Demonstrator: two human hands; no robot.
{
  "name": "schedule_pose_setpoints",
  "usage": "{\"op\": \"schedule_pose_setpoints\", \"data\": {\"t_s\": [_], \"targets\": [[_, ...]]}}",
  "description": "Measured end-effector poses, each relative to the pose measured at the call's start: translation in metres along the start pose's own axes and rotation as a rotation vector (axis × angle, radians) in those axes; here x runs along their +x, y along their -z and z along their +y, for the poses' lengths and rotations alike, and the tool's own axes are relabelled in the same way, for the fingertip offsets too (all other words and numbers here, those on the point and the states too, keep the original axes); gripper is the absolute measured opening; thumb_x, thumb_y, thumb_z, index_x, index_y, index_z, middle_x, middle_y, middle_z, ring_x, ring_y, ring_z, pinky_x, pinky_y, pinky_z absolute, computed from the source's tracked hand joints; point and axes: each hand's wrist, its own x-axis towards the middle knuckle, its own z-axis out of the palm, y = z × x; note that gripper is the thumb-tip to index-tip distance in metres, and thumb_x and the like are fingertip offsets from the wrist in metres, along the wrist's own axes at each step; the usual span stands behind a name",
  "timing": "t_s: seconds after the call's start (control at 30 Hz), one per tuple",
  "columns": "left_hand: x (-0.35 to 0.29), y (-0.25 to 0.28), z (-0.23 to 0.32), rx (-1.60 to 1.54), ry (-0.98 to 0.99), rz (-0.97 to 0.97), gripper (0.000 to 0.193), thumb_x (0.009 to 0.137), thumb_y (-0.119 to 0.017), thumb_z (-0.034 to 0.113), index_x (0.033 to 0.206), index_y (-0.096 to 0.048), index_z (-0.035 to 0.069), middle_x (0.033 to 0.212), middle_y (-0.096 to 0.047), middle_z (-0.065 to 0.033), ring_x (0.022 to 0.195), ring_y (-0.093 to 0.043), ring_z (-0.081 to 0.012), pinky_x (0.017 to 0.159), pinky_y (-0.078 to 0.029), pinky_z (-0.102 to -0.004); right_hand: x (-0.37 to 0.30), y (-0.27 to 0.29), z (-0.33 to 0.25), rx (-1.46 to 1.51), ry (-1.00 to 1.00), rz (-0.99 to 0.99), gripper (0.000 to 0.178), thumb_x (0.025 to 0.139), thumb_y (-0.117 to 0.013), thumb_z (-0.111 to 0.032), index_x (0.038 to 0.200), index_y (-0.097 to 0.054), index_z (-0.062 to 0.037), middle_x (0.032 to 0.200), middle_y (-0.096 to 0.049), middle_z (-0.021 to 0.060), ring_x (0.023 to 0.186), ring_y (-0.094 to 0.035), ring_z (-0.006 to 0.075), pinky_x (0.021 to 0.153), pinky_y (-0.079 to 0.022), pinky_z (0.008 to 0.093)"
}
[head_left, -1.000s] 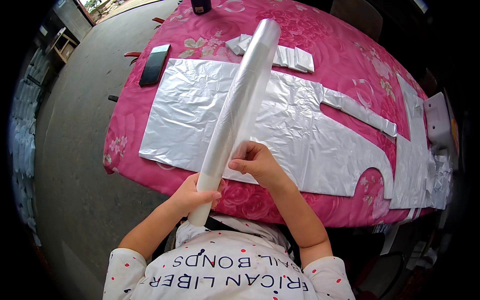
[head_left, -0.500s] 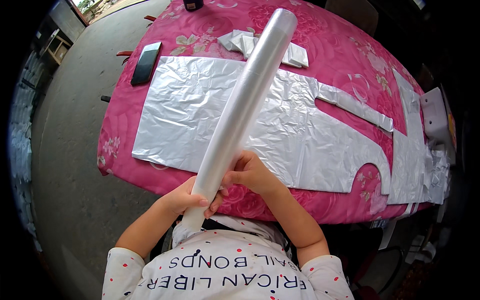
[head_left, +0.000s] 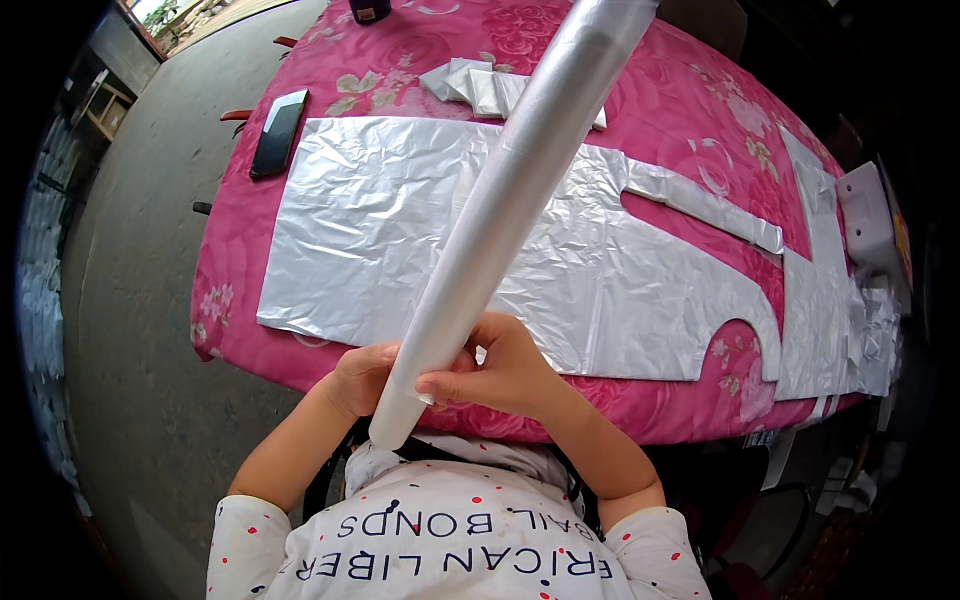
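Observation:
A long roll of translucent white plastic film slants up and away from my waist, its far end running past the top edge. My left hand grips the roll's left side near its lower end; its fingers are partly hidden behind it. My right hand holds the roll from the right, thumb across the front and fingers curled behind. Under the roll, a white plastic apron lies spread on the table, with a long strap and a curved cut-out at its right end.
The table wears a pink flowered cloth. A dark phone lies at the left, and folded plastic packets sit behind the apron. More plastic sheeting is on the right, near a white plastic container. A dark cup stands at the back.
The roll's far end has swung up and right, out of the top of the view. My right thumb has shifted down toward the roll's lower end, and my left hand has moved slightly up.

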Motion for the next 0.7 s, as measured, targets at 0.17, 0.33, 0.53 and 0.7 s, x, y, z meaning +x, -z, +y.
{"op": "schedule_pose_setpoints", "data": {"t_s": [0.17, 0.33, 0.53, 0.7], "targets": [[-0.006, -0.009, -0.009, 0.365, -0.037, 0.369, 0.077, 0.085, -0.034, 0.068, 0.121, -0.046, 0.002, 0.094, -0.059, -0.0108, 0.076, -0.06, -0.0158, 0.06, -0.05, -0.0266, -0.016, -0.022, 0.038, -0.126, -0.159, 0.223, 0.037, 0.072, -0.075, -0.024, 0.097, -0.063, 0.0001, 0.062, -0.05, -0.002, 0.057, -0.044, 0.0055, 0.052, -0.037, 0.0226], [-0.03, -0.008, -0.01, 0.595, 0.148, 0.376, 0.046, 0.088, -0.055, 0.044, 0.11, -0.052, 0.003, 0.082, -0.058, -0.0053, 0.063, -0.058, -0.0125, 0.058, -0.049, -0.0276, -0.025, 0.011, 0.049, -0.031, -0.262, 0.252, 0.04, 0.077, -0.073, -0.022, 0.106, -0.061, 0.0015, 0.064, -0.052, -0.0035, 0.056, -0.045, 0.0035, 0.051, -0.037, 0.0201], [-0.066, 0.002, -0.023, 0.514, 0.337, 0.371, 0.036, 0.088, -0.059, 0.035, 0.102, -0.052, 0.003, 0.078, -0.058, -0.0052, 0.064, -0.057, -0.0127, 0.06, -0.048, -0.0291, -0.001, 0.111, 0.029, -0.08, 0.002, 0.669, 0.026, 0.087, -0.062, -0.018, 0.106, -0.06, -0.0006, 0.089, -0.061, 0.0011, 0.073, -0.053, 0.0065, 0.067, -0.045, 0.0208], [-0.074, 0.004, -0.029, 0.474, 0.35, 0.309, 0.048, 0.083, -0.062, 0.045, 0.104, -0.05, 0.004, 0.08, -0.058, -0.0061, 0.069, -0.057, -0.0124, 0.062, -0.048, -0.0283, 0.027, 0.137, 0.015, -0.196, -0.177, 0.512, 0.027, 0.087, -0.062, -0.026, 0.1, -0.063, -0.0026, 0.088, -0.061, 0.0017, 0.07, -0.054, 0.0082, 0.062, -0.043, 0.022]]}}
